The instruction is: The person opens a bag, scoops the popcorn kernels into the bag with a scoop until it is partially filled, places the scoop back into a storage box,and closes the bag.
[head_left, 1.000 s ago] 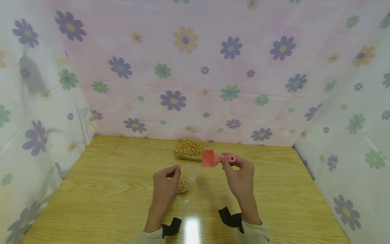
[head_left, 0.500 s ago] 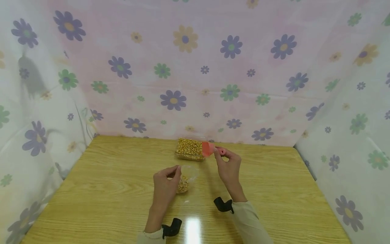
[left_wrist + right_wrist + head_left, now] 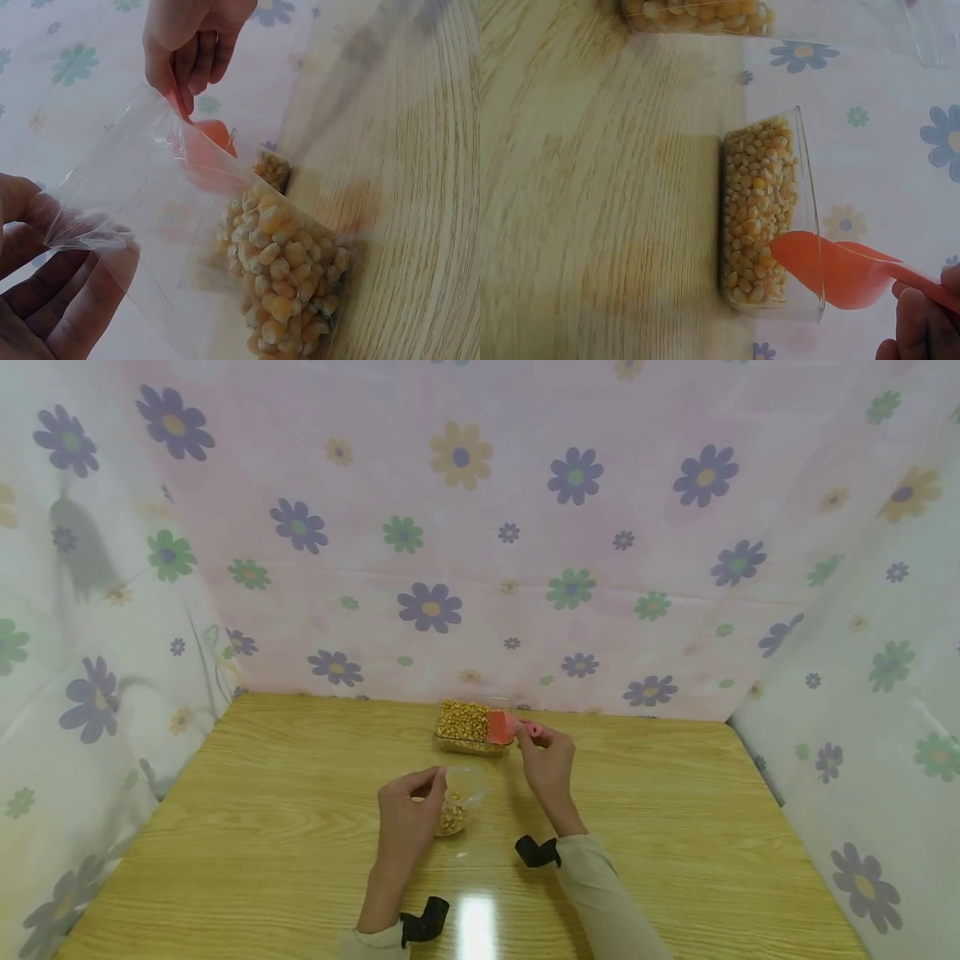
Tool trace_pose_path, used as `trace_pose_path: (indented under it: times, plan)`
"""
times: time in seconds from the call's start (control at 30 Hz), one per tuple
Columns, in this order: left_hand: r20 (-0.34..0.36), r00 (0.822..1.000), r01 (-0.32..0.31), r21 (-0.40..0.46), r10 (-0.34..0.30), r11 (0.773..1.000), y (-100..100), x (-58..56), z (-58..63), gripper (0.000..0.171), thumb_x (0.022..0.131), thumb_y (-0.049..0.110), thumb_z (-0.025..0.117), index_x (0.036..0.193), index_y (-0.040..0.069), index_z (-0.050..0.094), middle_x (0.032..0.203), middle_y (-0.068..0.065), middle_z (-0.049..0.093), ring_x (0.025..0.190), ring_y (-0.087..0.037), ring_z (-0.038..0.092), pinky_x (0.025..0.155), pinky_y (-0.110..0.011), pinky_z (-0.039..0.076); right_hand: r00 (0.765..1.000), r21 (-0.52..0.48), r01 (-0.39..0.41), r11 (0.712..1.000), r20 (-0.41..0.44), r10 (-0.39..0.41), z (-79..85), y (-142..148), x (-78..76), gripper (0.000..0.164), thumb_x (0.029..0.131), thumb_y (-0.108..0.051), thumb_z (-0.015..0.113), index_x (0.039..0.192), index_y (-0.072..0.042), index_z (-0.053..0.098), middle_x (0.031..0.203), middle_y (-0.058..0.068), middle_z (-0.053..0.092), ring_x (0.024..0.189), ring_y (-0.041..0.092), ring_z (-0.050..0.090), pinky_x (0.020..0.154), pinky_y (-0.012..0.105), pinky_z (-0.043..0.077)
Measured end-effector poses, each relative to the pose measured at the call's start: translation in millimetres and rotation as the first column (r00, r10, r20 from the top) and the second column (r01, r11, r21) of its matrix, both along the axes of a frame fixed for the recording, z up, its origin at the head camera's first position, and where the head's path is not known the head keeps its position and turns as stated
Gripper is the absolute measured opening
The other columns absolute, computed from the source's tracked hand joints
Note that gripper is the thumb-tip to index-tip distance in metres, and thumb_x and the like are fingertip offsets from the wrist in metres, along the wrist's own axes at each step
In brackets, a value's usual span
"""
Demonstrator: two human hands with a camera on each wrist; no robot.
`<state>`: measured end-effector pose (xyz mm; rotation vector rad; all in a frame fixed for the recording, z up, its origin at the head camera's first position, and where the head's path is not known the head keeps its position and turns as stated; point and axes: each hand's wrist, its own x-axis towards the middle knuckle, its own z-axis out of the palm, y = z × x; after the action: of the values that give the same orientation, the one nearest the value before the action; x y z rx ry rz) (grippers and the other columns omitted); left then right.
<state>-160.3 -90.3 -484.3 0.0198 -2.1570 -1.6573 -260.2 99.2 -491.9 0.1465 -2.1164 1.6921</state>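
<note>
My left hand (image 3: 407, 810) pinches the top edge of a clear plastic bag (image 3: 161, 187), which stands on the table with corn kernels (image 3: 289, 274) in its bottom. In my right hand (image 3: 550, 764) is the handle of a small pink-red scoop (image 3: 832, 270), held between thumb and fingers. The scoop's front lip reaches over the wall of a clear rectangular container (image 3: 806, 195) and lies at the surface of the corn inside, toward the container's right end in the head view. In the left wrist view the bag's film overlaps the scoop.
A wood-grain table (image 3: 285, 802) carries the bag and the container. Flower-printed curtains (image 3: 480, 543) stand behind and at both sides, with the container close to the back one. Black bent mounts (image 3: 425, 920) sit on both wrists.
My right hand has moved the scoop forward and left, from above the table near the bag to the corn in the container. My left hand and the bag stay in place.
</note>
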Motion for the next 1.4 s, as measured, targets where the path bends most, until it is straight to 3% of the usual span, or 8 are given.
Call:
trace_pose_path:
  times: [0.2,0.37,0.5,0.67,0.9,1.1,1.27,1.4]
  plan:
    - [0.003,1.000,-0.012,-0.005,0.012,1.000,1,0.7,1.1,0.018,0.099,0.013,0.069,0.105,0.000,0.080,0.084,-0.016,0.075,0.072,-0.013,0.068,0.065,-0.023,0.056,0.994,-0.097,-0.007,0.995,0.111,0.018,-2.2,-6,-9.5,0.033,0.097,-0.008,0.069,0.068,0.006,0.060,0.083,0.029,0.072,0.073,0.045,0.070,0.055,0.026,0.050]
    - [0.015,1.000,-0.005,-0.006,0.005,1.000,2,1.0,1.0,0.018,0.098,0.011,0.070,0.106,-0.002,0.079,0.084,-0.016,0.076,0.073,-0.016,0.068,0.065,-0.024,0.056,0.972,-0.196,-0.022,0.980,0.226,0.067,-4.6,-12,-16.8,0.033,0.097,-0.011,0.069,0.071,0.006,0.060,0.087,0.029,0.072,0.079,0.046,0.069,0.055,0.028,0.048]
    - [0.012,1.000,-0.010,-0.012,0.010,1.000,3,1.8,1.2,0.017,0.097,0.010,0.070,0.106,-0.002,0.079,0.084,-0.016,0.076,0.073,-0.016,0.068,0.066,-0.024,0.056,0.939,-0.276,-0.003,0.961,0.329,0.098,-5.8,-13,-19.3,0.030,0.098,-0.015,0.069,0.078,0.007,0.065,0.085,0.025,0.072,0.083,0.046,0.070,0.062,0.034,0.055]
    - [0.006,1.000,-0.016,-0.010,0.016,1.000,1,3.2,0.0,0.016,0.097,0.010,0.070,0.106,-0.001,0.080,0.084,-0.015,0.076,0.072,-0.016,0.068,0.067,-0.024,0.056,0.897,-0.373,0.023,0.928,0.417,0.145,-7.3,-12,-21.3,0.025,0.099,-0.014,0.067,0.079,0.001,0.068,0.081,0.011,0.074,0.077,0.030,0.073,0.089,0.048,0.058]
    - [-0.014,1.000,-0.012,-0.016,0.012,1.000,0,4.2,-0.4,0.018,0.098,0.011,0.069,0.106,-0.002,0.079,0.082,-0.011,0.076,0.072,-0.016,0.069,0.065,-0.024,0.056,0.841,-0.478,0.039,0.878,0.490,0.229,-5.1,-11,-22.0,0.018,0.100,-0.013,0.066,0.098,0.004,0.071,0.082,0.006,0.075,0.074,0.013,0.073,0.088,0.038,0.059]
    - [-0.021,1.000,-0.017,-0.025,0.017,1.000,0,4.6,0.2,0.017,0.097,0.009,0.069,0.105,-0.003,0.079,0.081,-0.010,0.076,0.071,-0.014,0.068,0.065,-0.023,0.056,0.796,-0.567,0.102,0.817,0.539,0.275,-4.6,-10,-21.6,0.027,0.100,-0.010,0.065,0.120,0.009,0.068,0.077,0.000,0.073,0.072,0.009,0.071,0.093,0.038,0.057]
    - [-0.027,1.000,-0.013,-0.024,0.012,1.000,0,5.5,0.9,0.016,0.097,0.008,0.070,0.105,-0.003,0.079,0.081,-0.012,0.075,0.071,-0.014,0.068,0.065,-0.024,0.057,0.783,-0.599,0.138,0.789,0.554,0.284,-5.5,-9,-18.1,0.030,0.101,-0.012,0.065,0.125,0.006,0.067,0.076,-0.001,0.073,0.073,0.009,0.070,0.101,0.041,0.054]
    - [-0.024,1.000,-0.011,-0.028,0.010,1.000,0,6.0,0.4,0.017,0.097,0.009,0.070,0.106,-0.002,0.079,0.082,-0.012,0.076,0.072,-0.016,0.069,0.065,-0.024,0.057,0.798,-0.600,0.146,0.786,0.541,0.266,-5.3,-10,-13.3,0.032,0.101,-0.013,0.064,0.127,0.007,0.066,0.080,0.000,0.073,0.076,0.010,0.071,0.101,0.042,0.054]
